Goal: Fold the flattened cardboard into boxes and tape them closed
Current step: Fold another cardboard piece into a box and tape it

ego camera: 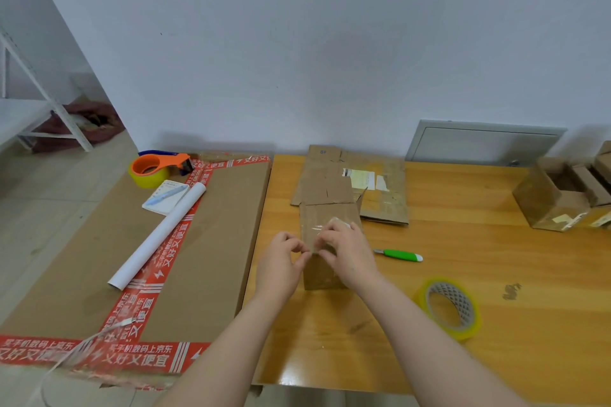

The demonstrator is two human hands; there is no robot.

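Note:
A small folded cardboard box (pixel 325 274) stands on the wooden table (pixel 463 241) in front of me, with clear tape over its top. My left hand (pixel 281 261) is at the box's left top edge, its fingertips pinching the tape there. My right hand (pixel 347 251) lies over the top of the box with its fingers curled down on the tape. Flattened cardboard (pixel 357 185) lies just behind the box. A roll of clear yellowish tape (pixel 449 307) lies flat to my right.
A green-handled cutter (pixel 400 255) lies right of the box. Taped boxes (pixel 562 198) stand at the far right. On the big flat carton (pixel 198 258) at left lie an orange tape dispenser (pixel 155 168), a notepad with pen (pixel 167 195) and a white tube (pixel 158 235).

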